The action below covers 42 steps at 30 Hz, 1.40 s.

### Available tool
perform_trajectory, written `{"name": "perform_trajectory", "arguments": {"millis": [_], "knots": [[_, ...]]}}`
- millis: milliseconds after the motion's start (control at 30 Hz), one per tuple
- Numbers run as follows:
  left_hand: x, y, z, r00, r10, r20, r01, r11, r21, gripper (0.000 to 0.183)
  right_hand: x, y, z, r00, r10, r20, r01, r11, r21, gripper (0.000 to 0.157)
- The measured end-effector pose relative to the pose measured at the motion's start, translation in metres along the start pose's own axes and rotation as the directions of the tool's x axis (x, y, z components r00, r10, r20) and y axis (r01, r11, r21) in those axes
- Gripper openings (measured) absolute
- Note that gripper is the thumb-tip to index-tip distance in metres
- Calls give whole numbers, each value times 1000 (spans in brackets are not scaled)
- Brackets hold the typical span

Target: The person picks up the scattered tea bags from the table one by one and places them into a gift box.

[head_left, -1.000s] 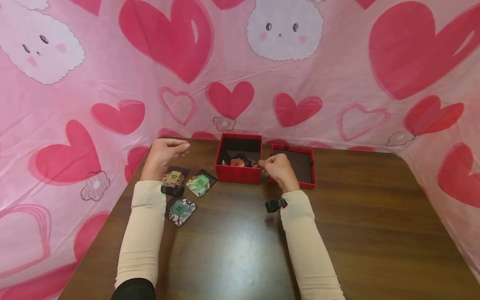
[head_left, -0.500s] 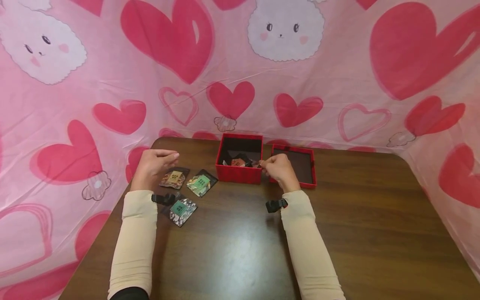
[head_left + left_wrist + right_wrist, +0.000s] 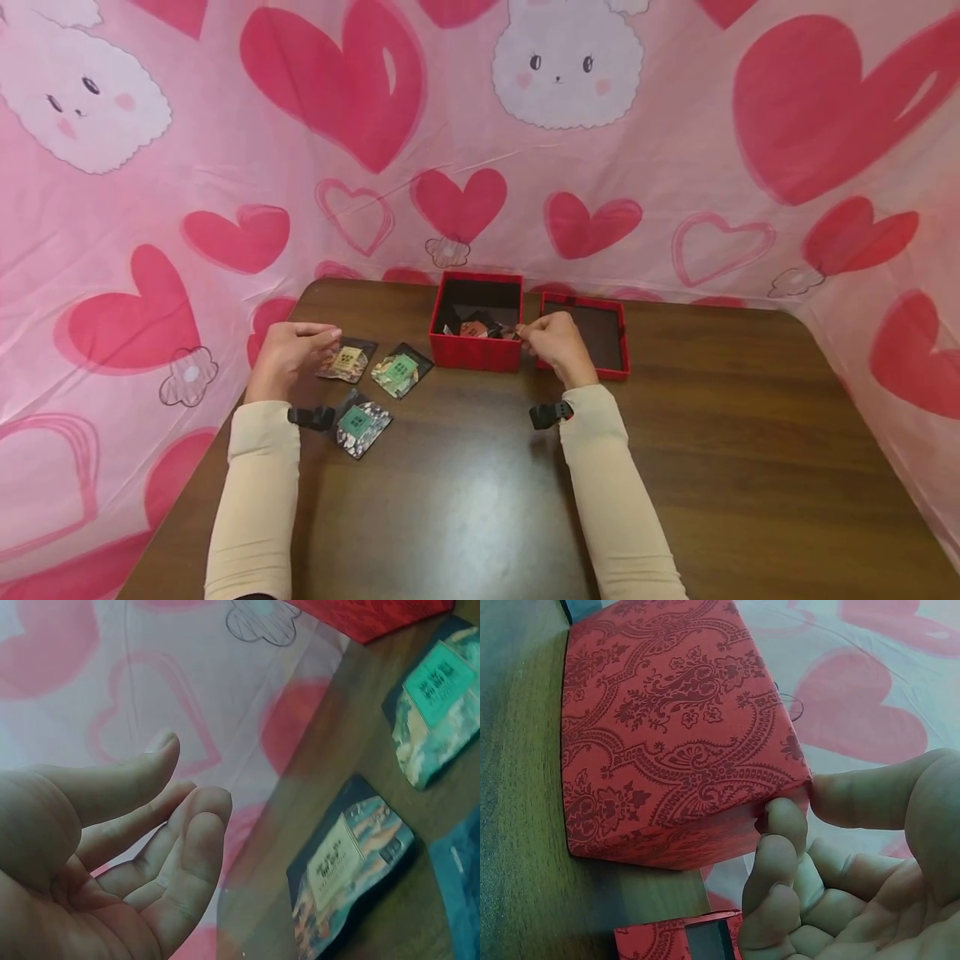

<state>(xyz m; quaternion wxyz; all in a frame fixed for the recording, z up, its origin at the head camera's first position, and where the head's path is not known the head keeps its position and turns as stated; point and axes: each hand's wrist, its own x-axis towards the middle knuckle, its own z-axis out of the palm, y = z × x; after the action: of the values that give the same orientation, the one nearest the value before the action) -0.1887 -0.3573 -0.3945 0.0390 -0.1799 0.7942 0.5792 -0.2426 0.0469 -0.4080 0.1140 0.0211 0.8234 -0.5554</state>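
My right hand [image 3: 558,343] pinches the right front corner of the rim of an open red box [image 3: 476,354]. In the right wrist view, the thumb and index finger meet at that corner of the patterned box [image 3: 679,712]. Dark packets, one with a reddish label [image 3: 473,330], lie in the box. My left hand [image 3: 287,360] hovers near a packet with a yellow label [image 3: 347,360]. Its fingers are loosely bent with nothing between them, as the left wrist view shows the hand [image 3: 127,862]. Beside it lie a light-green-labelled packet [image 3: 402,370] and a teal-labelled packet [image 3: 362,423].
Right of the box, a red lid [image 3: 626,346] lies with its dark inside up, partly behind my right hand. All stand on a brown wooden table [image 3: 750,467]. A pink heart-patterned cloth [image 3: 600,167] hangs along its back and sides.
My left hand has drawn back to the left and towards me, uncovering more of the yellow-labelled and teal-labelled packets. The right hand stays on the box's rim.
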Motion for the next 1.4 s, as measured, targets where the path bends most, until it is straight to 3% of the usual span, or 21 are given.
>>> {"name": "perform_trajectory", "arguments": {"millis": [167,433,700,900,1233,1400], "knots": [[1,-8,0,1000,16,-1,-16,998,-57,51,0,1,-1,1000,7,8,-7,1000,2,23],[2,-20,0,1000,19,-12,-19,1000,23,44,1,2,0,1000,4,9,-4,1000,-3,24],[3,-29,-2,999,3,-32,-2,1000,16,42,1,2,0,1000,10,5,-10,1000,-11,25],[5,-37,-5,998,-1,-69,9,993,117,39,1,2,1,1000,6,-1,-6,1000,-2,25],[5,-42,-6,983,-25,-180,84,941,326,43,2,1,1,1000,4,-2,-4,1000,-17,26],[6,-47,-6,977,-13,-214,108,891,441,48,2,2,1,1000,-1,-9,0,1000,-27,25]]}}
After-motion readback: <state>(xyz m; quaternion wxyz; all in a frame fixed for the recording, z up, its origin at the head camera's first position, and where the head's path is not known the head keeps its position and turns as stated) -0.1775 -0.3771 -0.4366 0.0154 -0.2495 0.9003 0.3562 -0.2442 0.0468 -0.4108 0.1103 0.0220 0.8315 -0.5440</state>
